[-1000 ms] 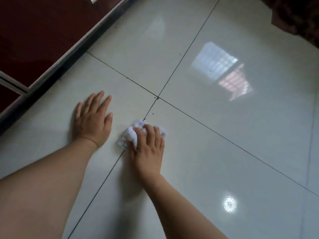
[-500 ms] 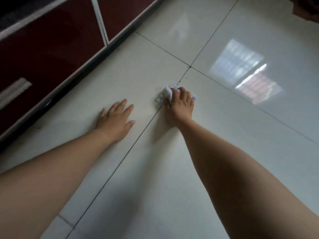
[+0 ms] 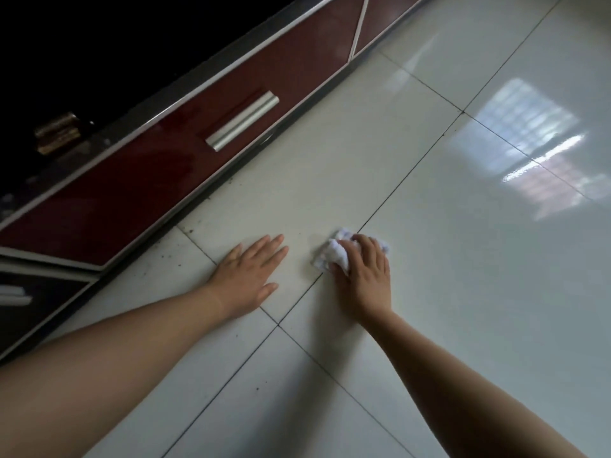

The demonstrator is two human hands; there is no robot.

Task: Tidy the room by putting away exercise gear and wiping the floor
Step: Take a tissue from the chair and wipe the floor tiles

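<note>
Now, right hand (image 3: pixel 363 280): palm down, fingers curled over a crumpled cloth (image 3: pixel 333 255), pressing it onto the floor (image 3: pixel 463 309). Left hand (image 3: pixel 250 276): flat on the tile, fingers straight and close together, holding nothing, just left of the cloth but not touching it.

Cloth: small white wad, bunched and creased, with faint bluish marks at its edges. It pokes out beyond the fingertips and on the thumb side. It sits astride the dark grout line (image 3: pixel 406 175) that runs from near left to far right.

Floor: glossy pale tiles, with a window reflection (image 3: pixel 535 150) at far right. Dark specks (image 3: pixel 165 256) are scattered on the tiles near the left hand and along the cabinet base.

Left of the hands: a low cabinet (image 3: pixel 132 193) with a dark red glossy front, pale trim and a silver bar handle (image 3: pixel 243 125).

Against half a second ago: the right arm was stretched out then, with the cloth far beyond the left hand's fingertips, near a grout crossing. The cloth is now drawn back near, level with the left hand's fingers. The left hand remains planted flat. The view takes in more of the cabinet.
</note>
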